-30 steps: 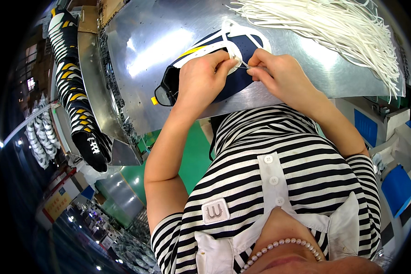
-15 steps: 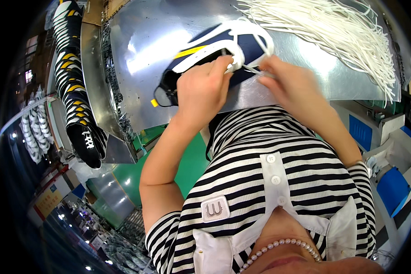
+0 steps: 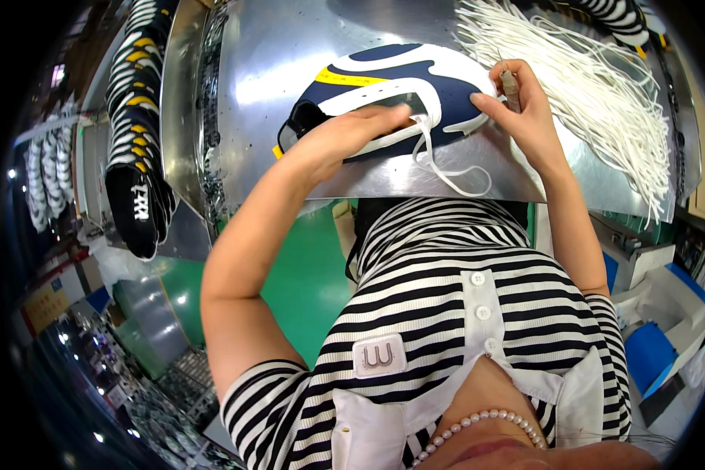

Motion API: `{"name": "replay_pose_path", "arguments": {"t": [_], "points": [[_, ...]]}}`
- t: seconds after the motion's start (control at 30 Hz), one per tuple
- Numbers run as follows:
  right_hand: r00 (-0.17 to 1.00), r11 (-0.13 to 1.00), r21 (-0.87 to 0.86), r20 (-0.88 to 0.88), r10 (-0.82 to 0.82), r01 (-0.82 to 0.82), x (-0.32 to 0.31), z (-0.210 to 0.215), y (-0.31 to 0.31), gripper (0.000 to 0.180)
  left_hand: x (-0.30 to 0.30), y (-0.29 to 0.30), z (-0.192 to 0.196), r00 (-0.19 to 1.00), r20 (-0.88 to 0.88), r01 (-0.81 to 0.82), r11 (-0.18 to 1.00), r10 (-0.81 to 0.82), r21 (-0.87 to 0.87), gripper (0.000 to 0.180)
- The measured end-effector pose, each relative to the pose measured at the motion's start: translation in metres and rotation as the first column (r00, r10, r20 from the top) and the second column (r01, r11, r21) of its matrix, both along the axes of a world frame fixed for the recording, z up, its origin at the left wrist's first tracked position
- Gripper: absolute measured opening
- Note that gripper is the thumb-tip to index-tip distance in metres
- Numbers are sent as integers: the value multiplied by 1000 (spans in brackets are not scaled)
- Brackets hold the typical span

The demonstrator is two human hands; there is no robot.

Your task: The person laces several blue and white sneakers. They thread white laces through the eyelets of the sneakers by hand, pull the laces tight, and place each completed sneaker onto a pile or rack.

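Note:
A navy and white shoe upper [image 3: 453, 94] with a yellow stripe lies flat on the metal table, its toe pointing right. My left hand [image 3: 343, 138] reaches over its near side and grips it at the opening, with some fingers hidden inside. A white shoelace [image 3: 471, 193] comes out beside the opening and trails in a loop toward the table's near edge. At the toe, my right hand [image 3: 531, 117] is closed around a small hand tool with a brownish handle [image 3: 511, 88] and a thin tip. My right thumb is at the toe's edge.
A heap of loose white laces [image 3: 583, 94] covers the table's right side. Along the left, a long row of nested shoe uppers [image 3: 137, 117] stands beside a metal rail [image 3: 182, 110]. More uppers [image 3: 623, 19] show at the far right. The table's near edge [image 3: 415, 196] meets my body.
The lace was looped over the upper with both hands at it; now it hangs on the near side. My right hand has moved to the toe. The whole view has shifted slightly.

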State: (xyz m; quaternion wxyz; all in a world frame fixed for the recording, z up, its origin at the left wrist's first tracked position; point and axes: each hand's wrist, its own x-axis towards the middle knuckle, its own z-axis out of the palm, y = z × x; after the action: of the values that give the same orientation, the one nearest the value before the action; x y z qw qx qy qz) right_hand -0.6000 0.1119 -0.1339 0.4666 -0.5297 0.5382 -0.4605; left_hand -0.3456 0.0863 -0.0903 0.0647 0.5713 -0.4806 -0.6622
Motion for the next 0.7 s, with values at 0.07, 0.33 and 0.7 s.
{"name": "replay_pose_path", "arguments": {"t": [0.07,0.33,0.7], "points": [[1000,1000,12,2,7,-7,8,4,1,42,-6,0,0,1000,18,16,998,-15,-59,46],[993,983,139,-9,-116,116,16,0,12,38,-9,-10,-21,994,106,67,906,-24,-417,19],[999,983,185,45,-3,-6,7,0,16,38,-18,-11,-17,1000,12,-9,870,17,-492,18]]}}
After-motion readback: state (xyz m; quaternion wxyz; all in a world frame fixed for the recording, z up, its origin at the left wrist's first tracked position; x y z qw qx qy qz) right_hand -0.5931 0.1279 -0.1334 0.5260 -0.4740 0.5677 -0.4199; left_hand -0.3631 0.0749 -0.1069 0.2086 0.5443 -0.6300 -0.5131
